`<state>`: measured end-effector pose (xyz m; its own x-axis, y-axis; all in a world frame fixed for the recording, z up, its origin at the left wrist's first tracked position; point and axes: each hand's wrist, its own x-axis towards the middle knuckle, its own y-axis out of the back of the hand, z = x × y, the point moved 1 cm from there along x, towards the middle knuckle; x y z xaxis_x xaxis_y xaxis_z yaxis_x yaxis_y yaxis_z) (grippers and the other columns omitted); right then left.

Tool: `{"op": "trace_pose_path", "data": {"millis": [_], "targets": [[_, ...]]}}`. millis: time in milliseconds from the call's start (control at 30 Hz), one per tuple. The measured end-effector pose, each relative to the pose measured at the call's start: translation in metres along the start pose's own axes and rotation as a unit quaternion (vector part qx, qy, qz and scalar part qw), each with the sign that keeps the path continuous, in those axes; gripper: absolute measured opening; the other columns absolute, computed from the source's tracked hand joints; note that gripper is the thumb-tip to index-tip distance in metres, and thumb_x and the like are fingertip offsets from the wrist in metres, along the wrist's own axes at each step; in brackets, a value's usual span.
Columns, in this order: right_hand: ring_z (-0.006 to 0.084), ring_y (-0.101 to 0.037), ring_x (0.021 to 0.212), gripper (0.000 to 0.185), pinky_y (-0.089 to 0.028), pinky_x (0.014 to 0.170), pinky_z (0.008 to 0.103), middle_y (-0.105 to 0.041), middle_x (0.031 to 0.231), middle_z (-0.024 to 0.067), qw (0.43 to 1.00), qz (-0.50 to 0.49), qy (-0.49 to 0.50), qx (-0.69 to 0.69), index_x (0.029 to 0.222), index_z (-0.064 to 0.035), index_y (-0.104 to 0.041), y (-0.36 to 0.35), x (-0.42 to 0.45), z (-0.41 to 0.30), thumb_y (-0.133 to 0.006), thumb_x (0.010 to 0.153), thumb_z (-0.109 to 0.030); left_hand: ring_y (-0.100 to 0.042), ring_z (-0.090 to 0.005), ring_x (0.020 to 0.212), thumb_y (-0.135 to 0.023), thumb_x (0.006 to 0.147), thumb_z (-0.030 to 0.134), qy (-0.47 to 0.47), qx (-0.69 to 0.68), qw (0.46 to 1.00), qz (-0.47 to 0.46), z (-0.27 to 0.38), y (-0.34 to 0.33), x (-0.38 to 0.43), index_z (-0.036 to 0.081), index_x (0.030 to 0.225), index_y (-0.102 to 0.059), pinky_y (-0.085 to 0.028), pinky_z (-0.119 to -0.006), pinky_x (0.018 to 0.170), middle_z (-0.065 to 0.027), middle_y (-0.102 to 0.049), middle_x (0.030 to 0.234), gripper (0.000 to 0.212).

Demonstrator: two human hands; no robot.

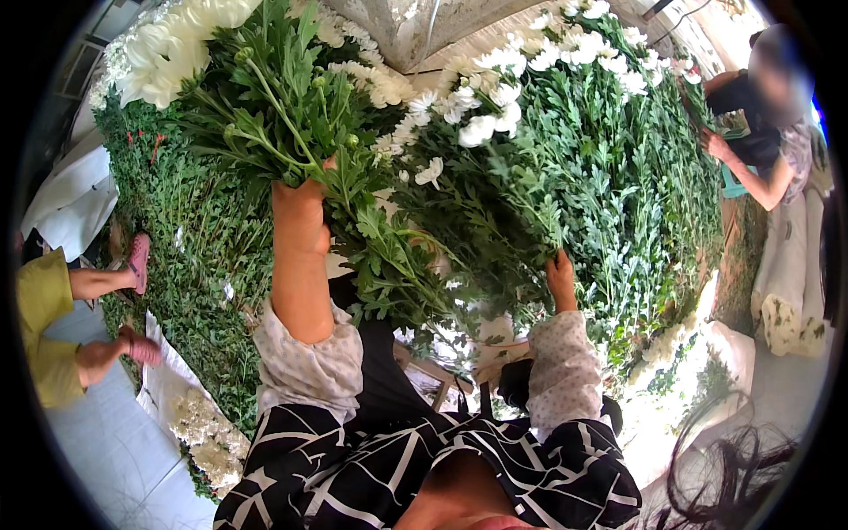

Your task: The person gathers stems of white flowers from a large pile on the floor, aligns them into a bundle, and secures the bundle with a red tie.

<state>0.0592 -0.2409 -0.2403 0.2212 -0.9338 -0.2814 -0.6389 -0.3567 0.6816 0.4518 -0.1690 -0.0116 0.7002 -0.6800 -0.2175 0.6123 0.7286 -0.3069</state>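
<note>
My left hand (301,199) is closed around the stems of a bunch of white chrysanthemums (162,59), raised on the left. Large white heads lean to the upper left, and green buds (244,55) stand among the leaves. Lower leafy stems (397,265) of the bunch hang down toward the middle. On the right, my right hand (562,268) has its fingers closed on a leafy chrysanthemum stem (540,205) at the edge of a large heap of white chrysanthemums (609,152). Leaves partly hide the fingers of both hands.
Cut greenery (199,265) covers the floor at left, where a person's feet in pink clogs (139,262) stand. Another person (762,132) is beyond the heap at right. A concrete pillar (377,26) rises ahead. White flowers (209,437) lie at lower left.
</note>
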Motion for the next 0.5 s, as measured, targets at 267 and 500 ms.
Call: {"op": "trace_pose_path", "data": {"millis": [267, 500], "targets": [[0.0349, -0.049, 0.081, 0.029, -0.04, 0.069, 0.0372, -0.051, 0.088, 0.0199, 0.996, 0.01, 0.08, 0.05, 0.101, -0.0021, -0.046, -0.068, -0.022, 0.002, -0.047, 0.072, -0.004, -0.052, -0.0142, 0.076, -0.062, 0.065, 0.002, -0.013, -0.006, 1.0, -0.004, 0.0, 0.002, -0.003, 0.0, 0.1, -0.047, -0.042, -0.028, 0.068, -0.0054, -0.054, 0.09, 0.038], [0.0328, -0.048, 0.079, 0.037, -0.04, 0.065, 0.0388, -0.046, 0.087, 0.0159, 0.988, 0.048, 0.087, -0.118, 0.097, -0.0071, -0.049, -0.112, -0.01, 0.015, -0.058, 0.061, -0.006, -0.053, -0.0141, 0.077, -0.06, 0.066, -0.002, -0.019, -0.018, 1.0, -0.001, 0.004, -0.004, -0.009, -0.001, 0.099, -0.048, -0.043, -0.027, 0.068, -0.0067, -0.055, 0.091, 0.036]]}}
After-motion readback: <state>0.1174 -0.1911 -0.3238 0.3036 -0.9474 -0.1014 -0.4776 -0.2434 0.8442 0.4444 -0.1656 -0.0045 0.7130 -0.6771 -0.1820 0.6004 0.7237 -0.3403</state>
